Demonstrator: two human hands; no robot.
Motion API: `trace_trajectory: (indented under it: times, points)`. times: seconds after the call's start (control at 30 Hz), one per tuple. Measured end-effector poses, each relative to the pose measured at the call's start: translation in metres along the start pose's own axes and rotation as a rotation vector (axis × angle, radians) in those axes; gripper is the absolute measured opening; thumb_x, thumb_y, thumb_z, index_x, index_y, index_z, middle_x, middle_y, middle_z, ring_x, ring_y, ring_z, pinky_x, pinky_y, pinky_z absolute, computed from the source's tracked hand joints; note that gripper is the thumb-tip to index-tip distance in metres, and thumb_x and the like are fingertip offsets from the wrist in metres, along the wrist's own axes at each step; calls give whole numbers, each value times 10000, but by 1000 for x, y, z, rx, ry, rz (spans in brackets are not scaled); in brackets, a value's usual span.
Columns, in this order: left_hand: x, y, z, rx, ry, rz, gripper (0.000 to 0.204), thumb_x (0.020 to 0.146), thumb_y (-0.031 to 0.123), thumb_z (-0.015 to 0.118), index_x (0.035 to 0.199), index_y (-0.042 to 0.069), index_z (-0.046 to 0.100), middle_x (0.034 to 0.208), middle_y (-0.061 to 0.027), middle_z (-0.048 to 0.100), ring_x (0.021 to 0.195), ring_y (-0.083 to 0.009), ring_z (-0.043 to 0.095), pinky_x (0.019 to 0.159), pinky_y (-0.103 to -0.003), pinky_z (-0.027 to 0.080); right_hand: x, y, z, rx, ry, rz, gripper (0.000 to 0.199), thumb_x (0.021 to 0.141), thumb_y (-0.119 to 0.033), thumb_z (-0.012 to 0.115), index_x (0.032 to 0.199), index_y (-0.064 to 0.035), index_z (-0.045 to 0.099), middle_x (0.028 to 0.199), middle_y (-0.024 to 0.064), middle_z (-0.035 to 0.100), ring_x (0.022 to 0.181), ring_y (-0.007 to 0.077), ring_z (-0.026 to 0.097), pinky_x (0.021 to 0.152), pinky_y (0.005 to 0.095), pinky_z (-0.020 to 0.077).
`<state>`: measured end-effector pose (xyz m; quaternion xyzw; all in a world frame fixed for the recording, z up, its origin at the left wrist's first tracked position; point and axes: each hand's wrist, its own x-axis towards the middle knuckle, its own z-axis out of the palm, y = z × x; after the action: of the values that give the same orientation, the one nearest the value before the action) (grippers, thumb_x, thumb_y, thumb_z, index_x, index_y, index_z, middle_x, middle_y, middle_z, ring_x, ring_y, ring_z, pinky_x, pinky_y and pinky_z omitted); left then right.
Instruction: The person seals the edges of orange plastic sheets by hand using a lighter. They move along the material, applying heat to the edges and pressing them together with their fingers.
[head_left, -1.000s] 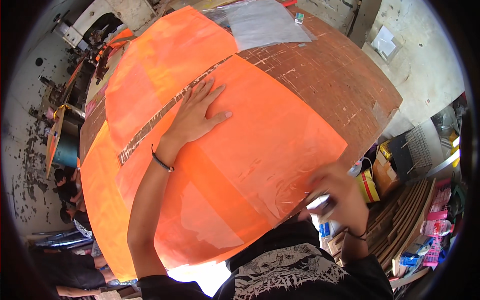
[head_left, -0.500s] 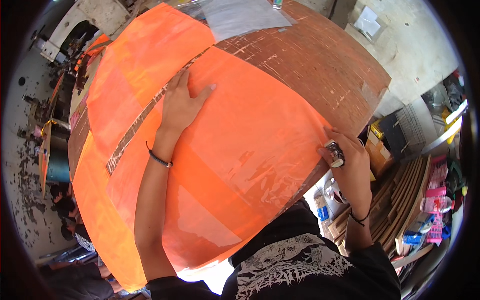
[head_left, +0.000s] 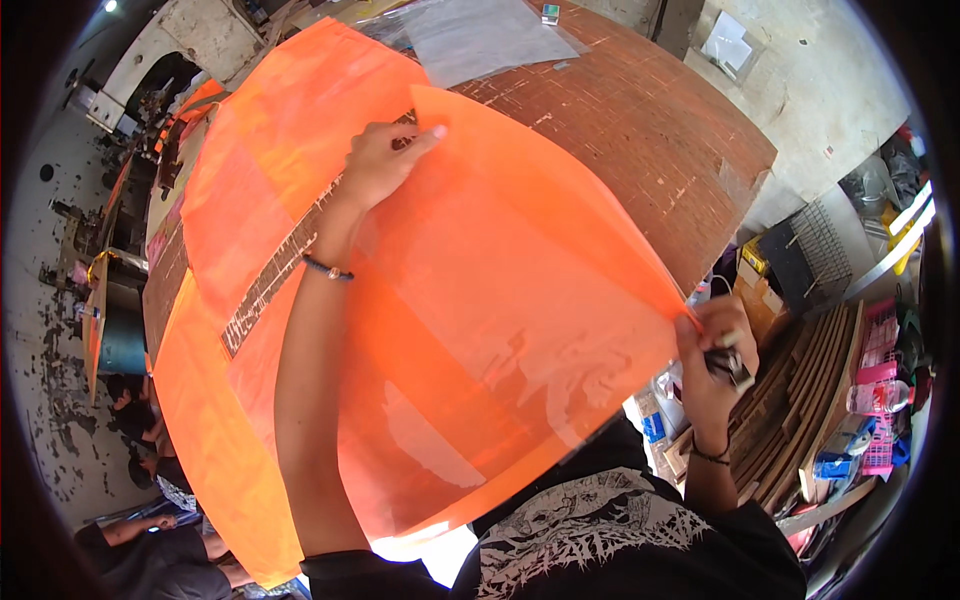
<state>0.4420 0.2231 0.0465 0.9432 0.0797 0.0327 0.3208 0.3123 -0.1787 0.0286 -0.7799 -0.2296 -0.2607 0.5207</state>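
A large orange sheet (head_left: 500, 260) with a glossy, wrinkled patch lies over a brown wooden board, its right side lifted and pulled taut. At its far left edge, my left hand (head_left: 380, 170) is closed, the thumb and fingers pinching the sheet. My right hand (head_left: 718, 360) pinches the sheet's near right corner, raised off the board's edge. A small dark and silver object (head_left: 730, 366) sits against the palm of that hand; blur hides its kind. Another orange sheet (head_left: 290, 130) lies to the left, a strip of board showing between the two.
Clear plastic sheeting (head_left: 490, 40) and a small green-and-white box (head_left: 550, 14) lie on the far part of the board (head_left: 640, 130). Wooden strips (head_left: 800, 400), a wire rack (head_left: 820, 250) and a plastic bottle (head_left: 880, 397) are at the right. Another person (head_left: 150, 560) is at the lower left.
My left hand has gone from lying flat to pinching the sheet's edge. My right hand has moved right and nearer, drawing the corner with it; the sheet has lifted and shifted right.
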Motion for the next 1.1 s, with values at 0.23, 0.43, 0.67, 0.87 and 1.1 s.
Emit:
trace_trajectory:
  times: [0.23, 0.43, 0.67, 0.87, 1.1]
  points:
    - [16, 7, 27, -252, 40, 237, 324, 867, 317, 684, 898, -4, 648, 756, -17, 585, 706, -109, 520, 677, -271, 441, -19, 11, -23, 459, 86, 682, 232, 847, -44, 679, 816, -78, 452, 902, 47, 548, 518, 19, 424, 423, 167, 320]
    - [16, 18, 28, -350, -56, 149, 303, 907, 291, 653, 994, 1, 670, 773, 28, 588, 725, -66, 501, 676, -250, 431, 1, 49, -44, 379, -159, 856, 498, 870, -282, 695, 1196, 44, 508, 828, 93, 643, 483, 29, 459, 390, 171, 260]
    - [12, 21, 35, -655, 21, 146, 236, 956, 247, 597, 982, 25, 672, 760, 66, 595, 662, -16, 462, 621, -199, 393, 17, 34, -44, 345, -199, 839, 318, 813, -56, 737, 839, -74, 421, 838, 116, 662, 620, 88, 612, 441, 174, 399]
    - [13, 11, 41, -632, 79, 154, 208, 962, 229, 585, 981, 37, 665, 781, 71, 621, 674, 11, 477, 611, -172, 386, 21, 30, -32, 319, -227, 798, 324, 787, 9, 742, 822, -66, 428, 820, 89, 666, 733, 110, 638, 666, 243, 512]
    - [10, 12, 41, -761, 90, 221, 186, 970, 221, 574, 1013, 58, 653, 831, 58, 639, 721, 4, 516, 643, -165, 405, 15, 38, -34, 258, -190, 632, 306, 834, -107, 737, 829, -71, 433, 855, 94, 678, 694, 115, 627, 563, 220, 474]
